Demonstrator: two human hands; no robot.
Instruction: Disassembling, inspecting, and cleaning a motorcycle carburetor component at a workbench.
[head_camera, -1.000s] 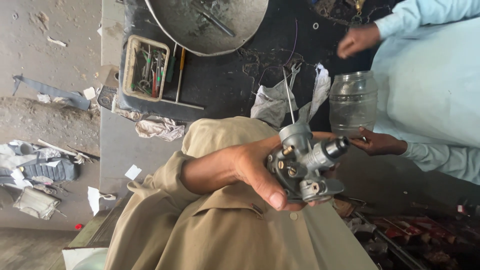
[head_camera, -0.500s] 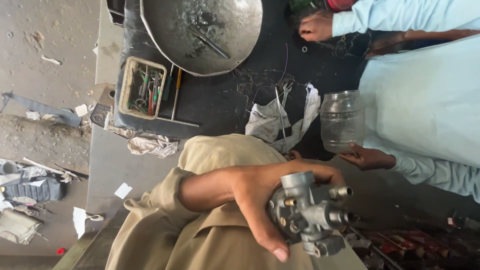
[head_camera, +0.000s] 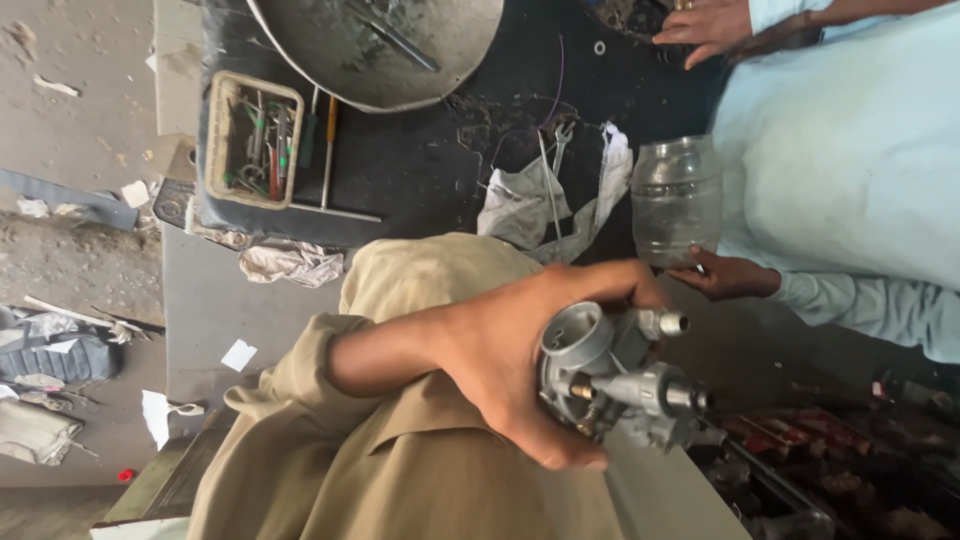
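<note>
My left hand (head_camera: 500, 370) reaches out of a khaki sleeve and is wrapped round a grey metal carburetor (head_camera: 610, 385), holding it in the air over my khaki-clad lap. The carburetor's round mouth faces up and its brass fittings point right. My right hand is out of view. Just past the carburetor, another person in a light blue shirt holds a clear glass jar (head_camera: 678, 195) with one hand (head_camera: 725, 278) under it. That person's other hand (head_camera: 705, 28) rests on the dark bench top at the upper right.
A large metal bowl (head_camera: 380, 50) with tools in it sits on the dark bench. Beside it are a small tray of screwdrivers (head_camera: 252, 140) and a white rag with a spanner (head_camera: 545, 195). Scraps and bags litter the floor (head_camera: 60, 330) on the left.
My hand has turned the carburetor and lowered it toward my lap. The view has shifted, so the jar and the other person's hand now sit above the carburetor.
</note>
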